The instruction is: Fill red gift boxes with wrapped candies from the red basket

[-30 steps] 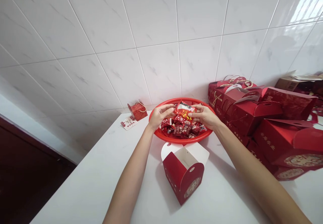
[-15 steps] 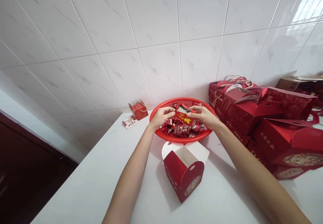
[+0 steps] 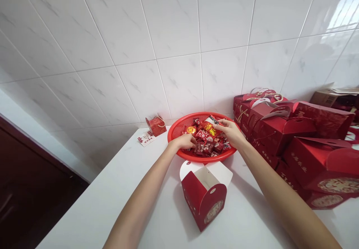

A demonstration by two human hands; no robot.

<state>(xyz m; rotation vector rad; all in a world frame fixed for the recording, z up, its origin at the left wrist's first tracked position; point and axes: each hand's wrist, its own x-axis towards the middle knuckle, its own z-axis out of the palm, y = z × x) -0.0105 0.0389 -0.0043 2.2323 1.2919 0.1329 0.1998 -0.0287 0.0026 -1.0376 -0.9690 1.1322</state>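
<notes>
A red plastic basket (image 3: 175,126) holds many wrapped candies (image 3: 204,147). My right hand (image 3: 230,131) pinches a red and yellow snack packet (image 3: 209,128) by its right edge, over the candies. My left hand (image 3: 185,141) reaches over the basket's left front rim, its fingers curled down at the candies; whether they grip one is hidden. Between my forearms, just in front of the basket, stands an open red gift box (image 3: 204,198) with white inner flaps spread out.
Closed red gift boxes (image 3: 283,133) are stacked on the right of the white table (image 3: 126,181). At the back left lie a small red box (image 3: 156,125) with a cord handle and a printed card (image 3: 146,138). A tiled wall (image 3: 179,80) rises behind.
My left hand has let go of the snack packet and moved down to the candies at the basket's left front. My right hand still holds the packet, now slightly farther right.
</notes>
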